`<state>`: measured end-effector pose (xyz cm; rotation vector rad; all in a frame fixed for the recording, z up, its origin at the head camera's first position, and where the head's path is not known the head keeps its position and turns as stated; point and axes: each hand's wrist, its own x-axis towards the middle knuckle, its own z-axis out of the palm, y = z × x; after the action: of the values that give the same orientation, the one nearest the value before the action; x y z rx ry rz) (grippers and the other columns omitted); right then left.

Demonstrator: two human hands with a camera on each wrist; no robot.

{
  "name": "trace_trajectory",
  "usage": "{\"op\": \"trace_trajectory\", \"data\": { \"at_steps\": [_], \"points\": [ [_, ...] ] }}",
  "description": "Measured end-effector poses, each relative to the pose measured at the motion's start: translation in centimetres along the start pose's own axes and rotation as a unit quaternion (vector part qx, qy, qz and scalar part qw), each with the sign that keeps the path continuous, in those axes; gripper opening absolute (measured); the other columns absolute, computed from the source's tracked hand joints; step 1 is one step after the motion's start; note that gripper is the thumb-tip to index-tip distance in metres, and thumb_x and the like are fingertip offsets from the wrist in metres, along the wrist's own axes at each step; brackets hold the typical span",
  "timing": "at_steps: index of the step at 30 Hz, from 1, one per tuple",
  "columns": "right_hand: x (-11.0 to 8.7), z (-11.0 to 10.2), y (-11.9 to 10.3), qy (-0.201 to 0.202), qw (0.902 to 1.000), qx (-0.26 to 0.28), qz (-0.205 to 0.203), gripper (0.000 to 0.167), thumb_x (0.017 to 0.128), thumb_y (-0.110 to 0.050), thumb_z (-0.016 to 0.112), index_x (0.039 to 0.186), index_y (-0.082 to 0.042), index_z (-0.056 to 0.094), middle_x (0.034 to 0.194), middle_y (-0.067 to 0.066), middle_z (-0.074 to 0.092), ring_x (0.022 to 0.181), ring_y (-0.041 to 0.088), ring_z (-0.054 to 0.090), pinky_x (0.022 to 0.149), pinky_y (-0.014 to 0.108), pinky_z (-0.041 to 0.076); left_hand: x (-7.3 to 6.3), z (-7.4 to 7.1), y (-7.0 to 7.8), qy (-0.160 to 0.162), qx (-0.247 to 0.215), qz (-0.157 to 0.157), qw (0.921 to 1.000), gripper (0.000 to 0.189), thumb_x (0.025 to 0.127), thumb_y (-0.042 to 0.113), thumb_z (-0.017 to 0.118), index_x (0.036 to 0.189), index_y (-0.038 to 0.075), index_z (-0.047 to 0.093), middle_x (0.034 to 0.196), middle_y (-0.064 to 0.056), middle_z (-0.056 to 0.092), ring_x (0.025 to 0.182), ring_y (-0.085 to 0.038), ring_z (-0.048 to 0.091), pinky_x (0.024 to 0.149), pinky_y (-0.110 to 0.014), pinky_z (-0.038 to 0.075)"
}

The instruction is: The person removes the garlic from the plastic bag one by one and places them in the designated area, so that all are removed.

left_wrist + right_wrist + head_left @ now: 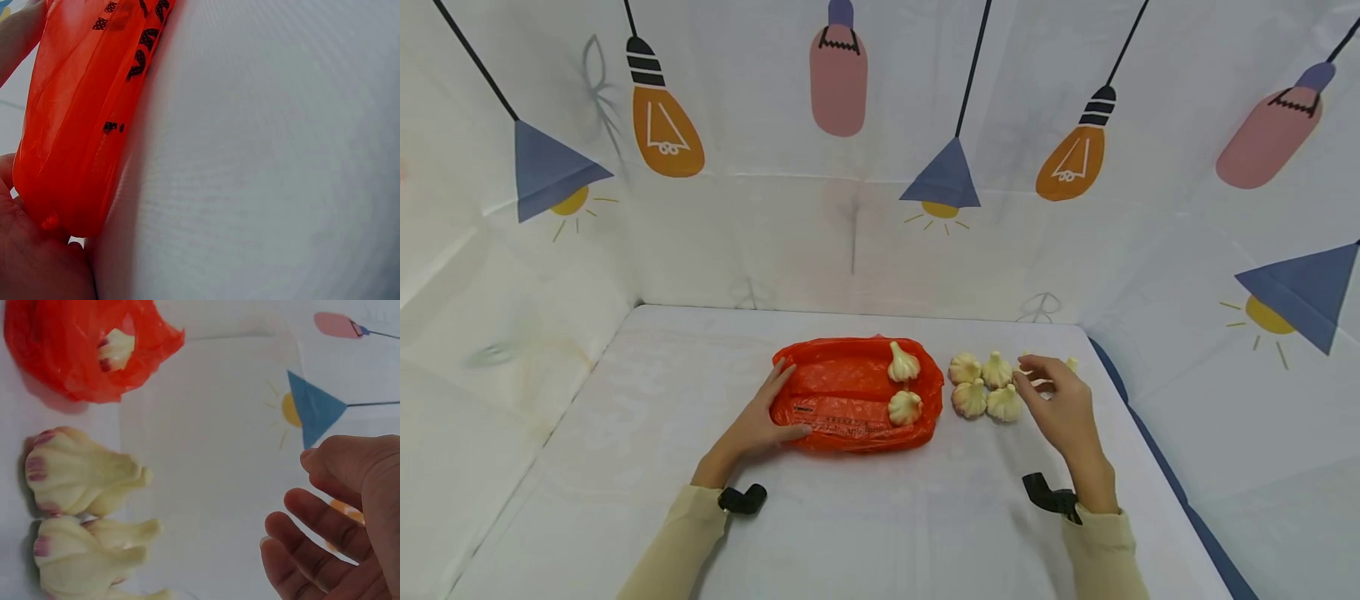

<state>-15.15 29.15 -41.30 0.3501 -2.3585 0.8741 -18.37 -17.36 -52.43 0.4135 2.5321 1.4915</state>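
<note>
A red plastic bag (835, 382) lies spread wide at the middle of the table, its mouth facing up. Inside its right part are two garlic bulbs, one farther back (903, 364) and one nearer (905, 408). My left hand (765, 421) rests against the bag's left end, fingers and thumb spread along it. To the right of the bag stand several more garlic bulbs (969, 399) in close rows. Over the right side of these hovers my right hand (1060, 404); the right wrist view shows its fingers (312, 556) loosely bent with nothing between them. It partly hides some bulbs.
The white table (865, 533) ends at the back against a white sheet (790, 242) printed with lamps and bulbs. The sheet also rises at both sides. Dark blue material (1157, 458) shows beyond the table's right edge.
</note>
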Motion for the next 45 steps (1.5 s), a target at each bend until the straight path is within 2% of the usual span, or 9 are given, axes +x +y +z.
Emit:
{"op": "trace_trajectory", "data": {
  "at_steps": [4, 10, 13, 18, 22, 30, 36, 39, 45],
  "points": [
    [1.6, 0.2, -1.8, -0.032, 0.9992, 0.017, -0.016, 0.027, 0.088, 0.001, 0.078, 0.114, 0.001, 0.072, 0.106, 0.013, 0.074, 0.087, 0.024, 0.070, 0.073, 0.012, 0.054, 0.0, 0.0, 0.0, 0.000, 0.000, -0.001, 1.0000, 0.111, 0.080, 0.040, 0.087, 0.166, 0.022, 0.020, 0.175, 0.002, 0.000, 0.160, -0.040, 0.005, 0.120, -0.074, 0.018],
    [4.3, 1.3, -4.6, -0.133, 0.9903, 0.039, -0.007, 0.032, 0.092, -0.008, 0.077, 0.121, 0.000, 0.069, 0.113, 0.016, 0.073, 0.097, 0.028, 0.072, 0.080, 0.044, 0.064, 0.0, -0.1, -0.1, 0.001, 0.001, 0.000, 1.0000, 0.111, 0.080, 0.041, 0.087, 0.166, 0.023, 0.019, 0.175, 0.003, 0.000, 0.160, -0.039, 0.005, 0.119, -0.074, 0.018],
    [5.5, 2.3, -5.5, -0.192, 0.9803, 0.044, 0.011, 0.040, 0.094, -0.014, 0.076, 0.130, -0.001, 0.064, 0.121, 0.018, 0.070, 0.106, 0.033, 0.070, 0.087, 0.050, 0.062, 0.0, -0.1, -0.2, 0.001, 0.001, 0.003, 1.0000, 0.111, 0.080, 0.041, 0.087, 0.166, 0.023, 0.019, 0.175, 0.003, 0.000, 0.160, -0.039, 0.005, 0.119, -0.074, 0.018],
    [7.2, 4.1, -6.2, -0.283, 0.9576, 0.041, 0.036, 0.060, 0.096, -0.024, 0.073, 0.149, -0.007, 0.048, 0.137, 0.019, 0.063, 0.122, 0.038, 0.064, 0.100, 0.052, 0.056, 0.0, -0.1, -0.3, 0.002, 0.006, 0.007, 1.0000, 0.111, 0.080, 0.041, 0.086, 0.166, 0.022, 0.019, 0.175, 0.003, 0.000, 0.160, -0.040, 0.005, 0.119, -0.074, 0.019],
    [8.3, 5.4, -6.6, -0.334, 0.9397, 0.041, 0.060, 0.076, 0.095, -0.031, 0.073, 0.158, -0.011, 0.035, 0.151, 0.019, 0.052, 0.133, 0.041, 0.056, 0.105, 0.056, 0.052, 0.0, -0.1, -0.2, 0.001, 0.008, 0.005, 1.0000, 0.110, 0.081, 0.041, 0.085, 0.166, 0.022, 0.019, 0.175, 0.002, 0.000, 0.160, -0.040, 0.006, 0.118, -0.075, 0.019],
    [10.0, 8.2, -7.1, -0.383, 0.9171, 0.060, 0.094, 0.105, 0.089, -0.047, 0.077, 0.165, -0.017, 0.011, 0.160, 0.017, 0.039, 0.142, 0.040, 0.046, 0.111, 0.057, 0.047, 0.1, -0.2, -0.2, 0.002, 0.009, 0.010, 0.9999, 0.109, 0.081, 0.041, 0.085, 0.166, 0.020, 0.019, 0.175, -0.001, 0.001, 0.160, -0.042, 0.006, 0.119, -0.075, 0.018],
    [10.2, 10.2, -7.2, -0.431, 0.8856, 0.077, 0.155, 0.121, 0.082, -0.064, 0.077, 0.166, -0.021, 0.001, 0.164, 0.015, 0.031, 0.145, 0.042, 0.042, 0.114, 0.064, 0.041, 0.0, -0.2, 0.0, 0.002, 0.002, 0.006, 1.0000, 0.110, 0.080, 0.040, 0.086, 0.166, 0.021, 0.020, 0.175, -0.001, 0.001, 0.160, -0.041, 0.006, 0.119, -0.074, 0.018],
    [10.0, 11.1, -7.1, -0.453, 0.8731, 0.071, 0.165, 0.124, 0.080, -0.068, 0.075, 0.166, -0.022, -0.001, 0.165, 0.016, 0.031, 0.146, 0.040, 0.042, 0.116, 0.063, 0.038, 0.0, -0.2, 0.0, 0.002, -0.002, 0.006, 1.0000, 0.110, 0.080, 0.040, 0.086, 0.166, 0.021, 0.020, 0.175, -0.001, 0.001, 0.160, -0.040, 0.006, 0.119, -0.074, 0.018],
    [9.9, 12.2, -7.2, -0.471, 0.8656, 0.042, 0.166, 0.123, 0.079, -0.072, 0.074, 0.166, -0.020, 0.005, 0.164, 0.017, 0.036, 0.146, 0.038, 0.044, 0.117, 0.062, 0.039, 0.1, -0.1, -0.1, 0.002, -0.001, 0.011, 0.9999, 0.111, 0.080, 0.041, 0.086, 0.166, 0.021, 0.020, 0.175, -0.001, 0.001, 0.160, -0.040, 0.006, 0.120, -0.074, 0.018]
  ]
}}
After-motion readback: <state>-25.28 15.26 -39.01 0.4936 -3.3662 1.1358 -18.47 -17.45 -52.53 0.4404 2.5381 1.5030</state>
